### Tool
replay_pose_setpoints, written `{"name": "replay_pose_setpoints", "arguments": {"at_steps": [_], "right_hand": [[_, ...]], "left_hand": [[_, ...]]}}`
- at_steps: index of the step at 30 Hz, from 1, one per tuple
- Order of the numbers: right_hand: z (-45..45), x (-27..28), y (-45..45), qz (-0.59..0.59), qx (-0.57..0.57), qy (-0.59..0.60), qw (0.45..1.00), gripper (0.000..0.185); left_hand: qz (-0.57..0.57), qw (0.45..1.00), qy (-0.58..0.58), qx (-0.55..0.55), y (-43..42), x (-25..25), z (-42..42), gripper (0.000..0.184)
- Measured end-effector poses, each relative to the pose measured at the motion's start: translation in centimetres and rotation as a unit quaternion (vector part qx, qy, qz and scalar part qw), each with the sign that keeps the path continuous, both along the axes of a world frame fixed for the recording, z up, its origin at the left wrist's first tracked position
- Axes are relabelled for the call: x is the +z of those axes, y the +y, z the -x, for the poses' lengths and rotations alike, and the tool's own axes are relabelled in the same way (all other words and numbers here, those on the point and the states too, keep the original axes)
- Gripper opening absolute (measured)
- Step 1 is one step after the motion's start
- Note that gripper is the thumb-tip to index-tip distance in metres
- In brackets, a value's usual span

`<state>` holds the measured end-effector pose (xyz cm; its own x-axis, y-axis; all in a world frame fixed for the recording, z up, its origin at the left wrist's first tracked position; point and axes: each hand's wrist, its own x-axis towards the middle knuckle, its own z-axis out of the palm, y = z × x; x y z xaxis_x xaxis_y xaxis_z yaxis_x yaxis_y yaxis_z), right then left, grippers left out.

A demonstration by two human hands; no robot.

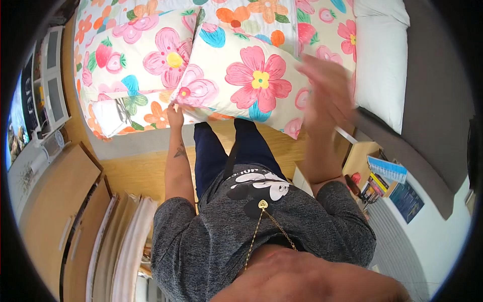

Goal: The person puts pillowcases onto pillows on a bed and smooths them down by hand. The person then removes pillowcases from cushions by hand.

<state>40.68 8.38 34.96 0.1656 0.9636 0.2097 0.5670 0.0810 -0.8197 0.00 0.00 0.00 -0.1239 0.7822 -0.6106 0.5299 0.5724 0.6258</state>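
Note:
Across the near edge of the bed lies a pillow [226,65] in a cream case with large pink flowers, tilted with one corner toward me. My left hand [175,116] is closed, its fingers pinching the pillow's lower left corner. Raised over the pillow's right end, my right hand [329,90] is blurred by motion; its fingers look stretched out, and nothing shows in them. Beside my left hand, a second flowered pillow [136,45] touches the first. Below that one, a small white item [108,118] with thin dark lines lies at the bed's edge.
Flowered bedding [332,12] spreads under the pillows. A white pillow [381,65] lies on the right, next to a dark grey padded panel [437,95]. Books [372,186] and a blue notebook [387,168] stand at lower right. Wooden drawers [60,216] are at lower left.

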Motion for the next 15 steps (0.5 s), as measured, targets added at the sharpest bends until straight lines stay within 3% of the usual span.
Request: {"name": "replay_pose_setpoints", "arguments": {"at_steps": [2, 3, 4, 6, 9, 12, 14, 15], "right_hand": [[0.3, 9.3, -0.4, -0.056, 0.061, -0.267, 0.960, 0.013], [-2.0, 6.4, 3.1, -0.212, 0.063, -0.117, 0.968, 0.018], [-1.7, 6.5, 3.4, -0.307, 0.069, 0.089, 0.945, 0.024], [-2.5, 6.6, 4.7, -0.380, 0.070, 0.291, 0.875, 0.030], [-4.5, 6.5, 5.7, -0.387, 0.145, 0.215, 0.885, 0.034], [-5.9, 5.6, 5.8, -0.341, 0.212, 0.334, 0.853, 0.032], [-6.5, 5.0, 6.4, -0.314, 0.237, 0.280, 0.876, 0.028], [-6.5, 4.8, 6.8, -0.304, 0.246, 0.262, 0.883, 0.026]], "left_hand": [[-0.097, 0.992, 0.085, -0.015, 0.3, 2.9, -1.5, 0.045], [-0.144, 0.989, 0.043, -0.001, 8.7, -4.1, -8.9, 0.045], [-0.179, 0.979, 0.094, -0.004, 9.2, -4.1, -9.2, 0.043], [-0.232, 0.958, 0.165, 0.035, 10.0, -4.1, -10.7, 0.042], [-0.211, 0.952, 0.220, 0.043, 11.1, -4.3, -11.7, 0.044], [-0.132, 0.971, 0.199, 0.026, 11.5, -4.7, -12.2, 0.049], [-0.116, 0.971, 0.207, 0.015, 11.9, -4.7, -12.7, 0.050], [-0.037, 0.974, 0.221, -0.019, 12.0, -4.4, -12.5, 0.049]]}}
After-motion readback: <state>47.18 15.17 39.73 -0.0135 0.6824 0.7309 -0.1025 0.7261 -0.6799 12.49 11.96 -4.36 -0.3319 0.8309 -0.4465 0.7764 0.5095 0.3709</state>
